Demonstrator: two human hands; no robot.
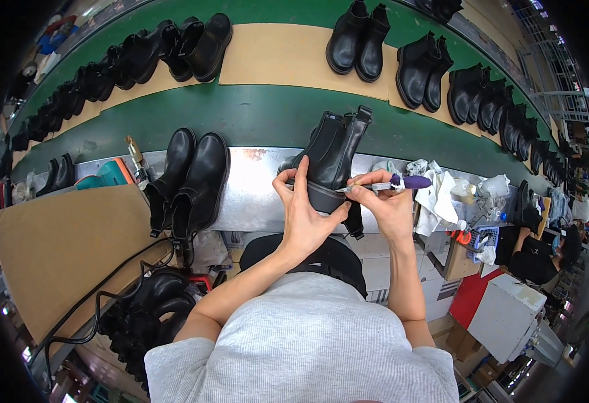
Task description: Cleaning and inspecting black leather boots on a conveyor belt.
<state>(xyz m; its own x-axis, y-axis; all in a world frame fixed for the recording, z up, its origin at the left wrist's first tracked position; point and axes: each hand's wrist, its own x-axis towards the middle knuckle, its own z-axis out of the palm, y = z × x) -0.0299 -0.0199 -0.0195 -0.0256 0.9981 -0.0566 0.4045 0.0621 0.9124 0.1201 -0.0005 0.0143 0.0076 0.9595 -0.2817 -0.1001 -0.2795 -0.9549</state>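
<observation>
My left hand [302,211] grips a black ankle boot [334,151] by its sole and heel, holding it up over the metal bench edge [257,188]. In my right hand [387,205] is a purple-and-white marker pen [402,183], its tip touching the boot's sole edge. The boot's pull tab sticks up at the top.
A pair of black boots [190,178] stands on the bench to my left. Rows of black boots ride the green conveyor [261,114] on tan mats. Rags and bottles [455,188] sit at right. Cardboard [59,248] lies lower left. Another person [543,252] sits at far right.
</observation>
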